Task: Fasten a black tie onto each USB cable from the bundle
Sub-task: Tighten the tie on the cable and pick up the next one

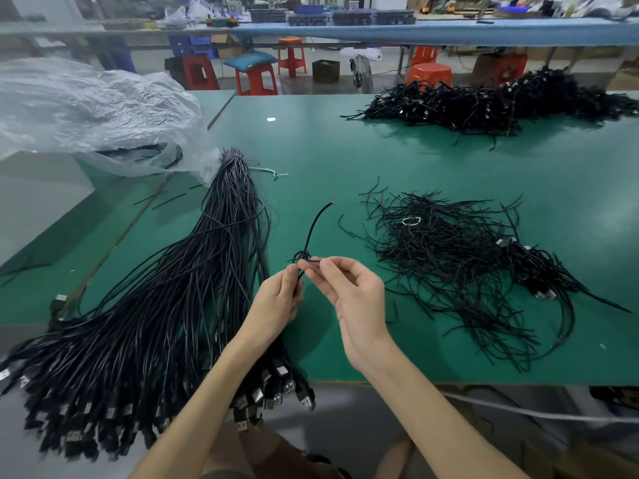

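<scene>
**Q.** What is shown at the centre?

**A.** A single cable [313, 229] is shown raised above the green surface [328, 150], close to the near edge. It is enclosed in the grip of the left hand [281, 299], whose fingers are curled round it. Its free end, tipped with red, is directed up and away from the person.

**Q.** How is the right hand [352, 299] occupied?

**A.** A black tie [314, 261] is pinched between its thumb and forefinger, and the remaining fingers are loosely bent. The tie is laid against the cable just above the left grip, where a small dark knot is seen. Whether it is drawn tight cannot be told.

**Q.** Where is the bundle [173, 305] placed?

**A.** It is laid to the left of the hands. It is bound at the far end and fanned out toward the near edge, over which the plugs are hung. Its near right part is crossed by the left forearm.

**Q.** What else is carried by the surface?

**A.** A heap of loose ties [449, 271] is spread to the right of the hands, with a white ring [410, 221] lying on it. A few plugged cables [539, 271] are laid at its right side. A larger pile of cables [484, 105] is set at the far right, and a clear plastic bag [86, 115] at the far left.
</scene>
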A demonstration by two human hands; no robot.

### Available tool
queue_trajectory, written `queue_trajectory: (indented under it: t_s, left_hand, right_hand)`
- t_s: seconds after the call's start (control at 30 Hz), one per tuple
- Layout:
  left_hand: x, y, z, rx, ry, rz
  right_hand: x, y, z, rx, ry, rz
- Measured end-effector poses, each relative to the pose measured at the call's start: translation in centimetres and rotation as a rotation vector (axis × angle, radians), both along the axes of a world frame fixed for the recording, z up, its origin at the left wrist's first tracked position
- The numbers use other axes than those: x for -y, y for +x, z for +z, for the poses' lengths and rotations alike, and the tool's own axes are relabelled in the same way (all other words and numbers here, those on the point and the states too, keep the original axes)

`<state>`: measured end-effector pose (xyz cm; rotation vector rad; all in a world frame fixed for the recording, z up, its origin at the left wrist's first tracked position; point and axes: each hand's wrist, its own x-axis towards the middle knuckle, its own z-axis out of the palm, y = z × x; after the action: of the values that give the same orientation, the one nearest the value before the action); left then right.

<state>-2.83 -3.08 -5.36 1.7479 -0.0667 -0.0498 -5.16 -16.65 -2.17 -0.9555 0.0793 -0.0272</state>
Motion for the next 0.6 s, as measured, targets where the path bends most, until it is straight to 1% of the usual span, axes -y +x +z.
queue_trajectory:
  t_s: [0.23, 0.4, 0.53, 0.6]
  left_hand:
    - [0.0, -0.1, -0.2, 0.008, -0.001, -0.004]
    - [-0.1, -0.3, -0.1, -0.009, -0.003, 0.016]
    - [0.0, -0.3, 0.2, -0.020, -0.004, 0.006]
    - [0.0, -0.3, 0.3, -0.030, -0.008, 0.002]
  right_hand:
    - [-0.6, 0.2, -1.9, -0.059, -0.128, -0.088]
    - [-0.7, 0.0, -2.5, -0.057, -0.262, -0.068]
    - [-0.2, 0.1, -2.7, -0.079, -0.272, -0.043]
    - [0.2, 0.2, -2.8, -0.109, -0.297, 0.009]
